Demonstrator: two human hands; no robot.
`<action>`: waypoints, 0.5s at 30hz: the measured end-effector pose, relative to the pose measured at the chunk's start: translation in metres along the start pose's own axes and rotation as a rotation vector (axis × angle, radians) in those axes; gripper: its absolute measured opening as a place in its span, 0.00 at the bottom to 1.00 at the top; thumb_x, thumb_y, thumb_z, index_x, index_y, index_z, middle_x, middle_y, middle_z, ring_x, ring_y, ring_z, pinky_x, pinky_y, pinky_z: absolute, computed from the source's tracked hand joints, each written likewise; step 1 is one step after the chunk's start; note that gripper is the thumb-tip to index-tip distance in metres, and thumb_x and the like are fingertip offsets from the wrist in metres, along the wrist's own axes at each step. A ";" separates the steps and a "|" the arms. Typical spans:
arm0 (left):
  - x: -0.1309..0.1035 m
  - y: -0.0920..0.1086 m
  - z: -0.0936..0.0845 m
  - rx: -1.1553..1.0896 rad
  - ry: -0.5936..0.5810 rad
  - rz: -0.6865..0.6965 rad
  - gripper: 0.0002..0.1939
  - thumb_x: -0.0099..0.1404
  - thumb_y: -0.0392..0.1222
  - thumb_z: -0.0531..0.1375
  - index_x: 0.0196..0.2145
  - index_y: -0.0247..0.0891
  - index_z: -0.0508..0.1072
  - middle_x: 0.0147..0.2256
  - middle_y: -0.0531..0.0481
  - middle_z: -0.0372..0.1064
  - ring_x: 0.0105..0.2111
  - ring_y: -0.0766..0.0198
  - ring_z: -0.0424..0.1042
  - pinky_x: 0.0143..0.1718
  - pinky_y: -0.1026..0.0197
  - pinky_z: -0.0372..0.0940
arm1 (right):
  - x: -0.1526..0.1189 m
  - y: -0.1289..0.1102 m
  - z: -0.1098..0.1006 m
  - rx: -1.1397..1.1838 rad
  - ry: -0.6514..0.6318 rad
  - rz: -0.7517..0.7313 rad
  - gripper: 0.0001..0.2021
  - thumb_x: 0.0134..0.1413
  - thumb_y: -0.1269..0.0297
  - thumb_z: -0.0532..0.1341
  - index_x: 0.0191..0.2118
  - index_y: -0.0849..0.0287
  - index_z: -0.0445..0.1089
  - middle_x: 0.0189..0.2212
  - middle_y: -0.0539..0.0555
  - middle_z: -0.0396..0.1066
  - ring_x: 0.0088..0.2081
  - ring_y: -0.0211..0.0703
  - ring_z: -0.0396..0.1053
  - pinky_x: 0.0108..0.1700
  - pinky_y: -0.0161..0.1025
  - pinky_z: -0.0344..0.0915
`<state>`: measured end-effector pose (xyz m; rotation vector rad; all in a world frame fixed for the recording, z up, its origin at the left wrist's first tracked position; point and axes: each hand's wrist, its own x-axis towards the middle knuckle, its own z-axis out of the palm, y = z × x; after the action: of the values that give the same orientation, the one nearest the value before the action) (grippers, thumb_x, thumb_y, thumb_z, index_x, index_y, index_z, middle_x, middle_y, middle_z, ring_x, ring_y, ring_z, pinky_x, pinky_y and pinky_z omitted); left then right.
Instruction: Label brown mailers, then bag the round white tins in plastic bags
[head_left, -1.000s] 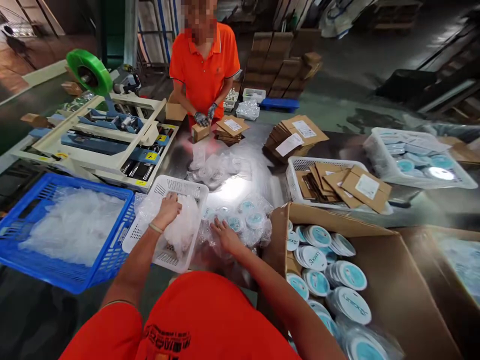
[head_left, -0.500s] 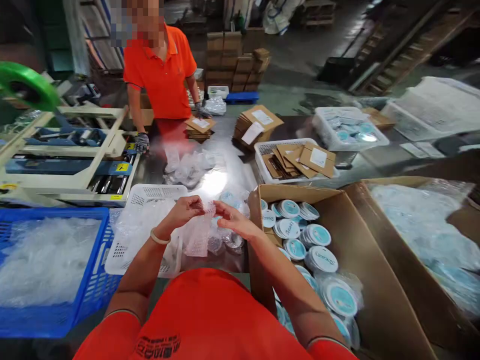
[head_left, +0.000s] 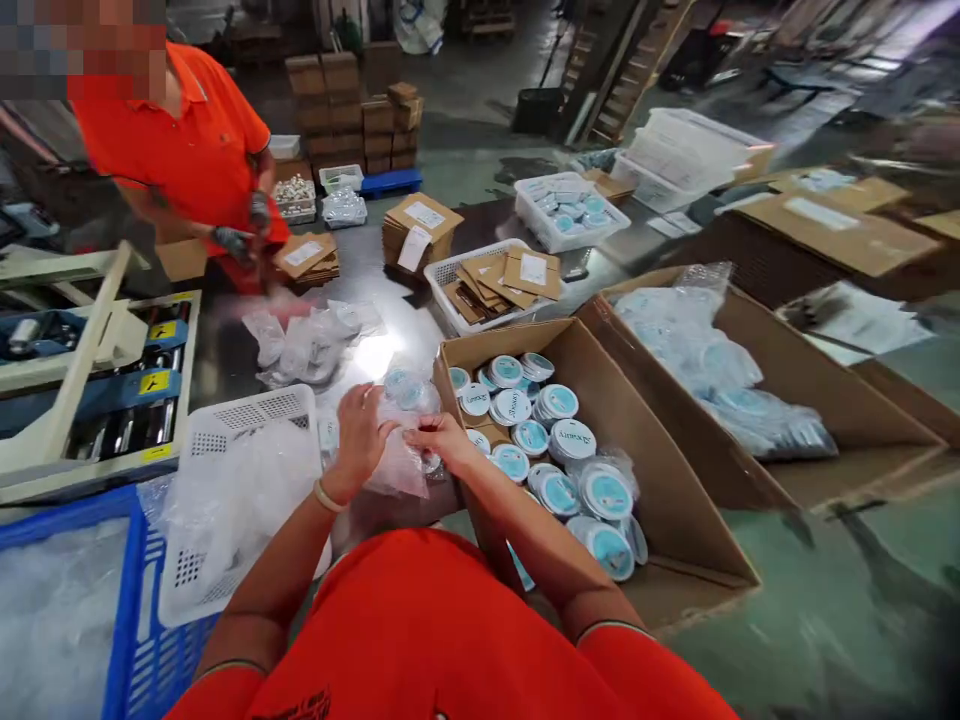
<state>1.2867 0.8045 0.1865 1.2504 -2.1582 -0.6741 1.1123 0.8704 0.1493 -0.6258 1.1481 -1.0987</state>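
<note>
A pinkish bubble-wrap bag [head_left: 401, 468] is stretched between my two hands over the metal table. My left hand [head_left: 358, 440] grips its left side, with the thumb toward the bag and the fingers bent along its upper edge. On the other side, my right hand [head_left: 441, 440] pinches the bag between thumb and fingertips. Whether anything lies inside the bag cannot be made out. Just beyond my hands lie round pale-blue items [head_left: 405, 388] in clear wrapping. To the left, a white basket [head_left: 289, 402] holds a heap of clear wrapping bags [head_left: 251, 490].
At right, a cardboard box [head_left: 675, 500] holds many round blue-and-white containers [head_left: 574, 440]; another box [head_left: 862, 430] holds wrapped ones. Brown mailers [head_left: 532, 272] fill a white basket. A blue crate [head_left: 124, 620] stands at lower left. Across the table a gloved co-worker [head_left: 187, 150] stands.
My view has swung to the right. My hands have lowered and spread the bubble-wrap bag wider. The co-worker's gloved hands have come closer together.
</note>
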 end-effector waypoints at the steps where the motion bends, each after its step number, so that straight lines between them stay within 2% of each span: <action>1: -0.007 0.003 0.004 -0.007 0.105 -0.006 0.10 0.64 0.46 0.65 0.39 0.40 0.72 0.43 0.39 0.76 0.49 0.48 0.75 0.53 0.45 0.70 | -0.002 0.005 0.005 0.060 0.039 -0.028 0.28 0.29 0.42 0.80 0.23 0.59 0.70 0.17 0.44 0.65 0.20 0.31 0.55 0.22 0.33 0.50; 2: -0.014 0.006 0.009 -0.046 0.154 -0.029 0.12 0.65 0.49 0.65 0.40 0.40 0.71 0.42 0.39 0.76 0.47 0.48 0.75 0.51 0.45 0.71 | -0.003 0.011 0.010 0.117 0.069 -0.058 0.28 0.30 0.42 0.79 0.23 0.59 0.70 0.18 0.44 0.65 0.20 0.30 0.54 0.22 0.33 0.51; 3: -0.021 0.008 0.013 -0.118 0.135 -0.066 0.14 0.64 0.52 0.65 0.39 0.41 0.70 0.40 0.42 0.75 0.43 0.50 0.76 0.47 0.47 0.73 | -0.005 0.017 0.016 0.164 0.088 -0.086 0.28 0.31 0.41 0.79 0.23 0.58 0.69 0.18 0.44 0.64 0.20 0.30 0.54 0.23 0.33 0.51; 6: -0.036 0.012 0.024 -0.380 -0.054 -0.187 0.16 0.58 0.54 0.67 0.35 0.43 0.67 0.30 0.51 0.73 0.30 0.58 0.75 0.33 0.55 0.74 | -0.008 0.032 0.025 0.195 0.113 -0.137 0.29 0.35 0.38 0.77 0.23 0.58 0.66 0.19 0.44 0.63 0.22 0.31 0.54 0.25 0.33 0.51; 8: -0.039 0.009 0.024 -0.448 -0.071 -0.196 0.12 0.56 0.52 0.65 0.30 0.43 0.69 0.27 0.52 0.74 0.29 0.58 0.76 0.33 0.55 0.75 | -0.008 0.034 0.016 0.079 0.172 -0.157 0.31 0.41 0.35 0.74 0.23 0.56 0.62 0.18 0.43 0.59 0.22 0.31 0.53 0.24 0.33 0.51; 9: -0.039 0.005 0.022 -0.441 -0.036 -0.170 0.11 0.56 0.52 0.63 0.26 0.44 0.70 0.26 0.52 0.74 0.28 0.57 0.77 0.34 0.54 0.76 | -0.008 0.031 0.004 -0.003 0.217 -0.165 0.31 0.45 0.34 0.72 0.22 0.55 0.60 0.17 0.43 0.57 0.22 0.32 0.53 0.24 0.33 0.52; 11: -0.034 -0.010 0.017 -0.322 -0.116 -0.068 0.06 0.56 0.49 0.62 0.27 0.50 0.79 0.33 0.54 0.81 0.37 0.53 0.81 0.40 0.51 0.78 | -0.012 0.018 -0.033 -0.165 0.350 -0.189 0.29 0.52 0.38 0.70 0.22 0.54 0.58 0.17 0.43 0.56 0.22 0.34 0.54 0.25 0.34 0.54; 13: -0.023 -0.029 0.016 -0.170 -0.102 0.006 0.12 0.54 0.48 0.60 0.32 0.62 0.84 0.38 0.61 0.83 0.41 0.49 0.83 0.41 0.47 0.78 | -0.027 0.000 -0.077 -0.376 0.514 -0.220 0.25 0.57 0.47 0.70 0.22 0.54 0.59 0.18 0.44 0.59 0.25 0.36 0.60 0.29 0.34 0.59; 15: -0.011 -0.043 0.022 -0.110 -0.159 0.091 0.15 0.50 0.48 0.59 0.30 0.72 0.83 0.34 0.68 0.83 0.38 0.48 0.83 0.37 0.45 0.78 | -0.048 -0.014 -0.114 -0.575 0.662 -0.241 0.21 0.57 0.57 0.70 0.22 0.55 0.60 0.20 0.46 0.61 0.30 0.39 0.66 0.34 0.35 0.64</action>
<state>1.3024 0.7991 0.1400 1.0667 -2.2570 -0.8671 1.0001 0.9239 0.1429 -0.8905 2.0435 -1.2235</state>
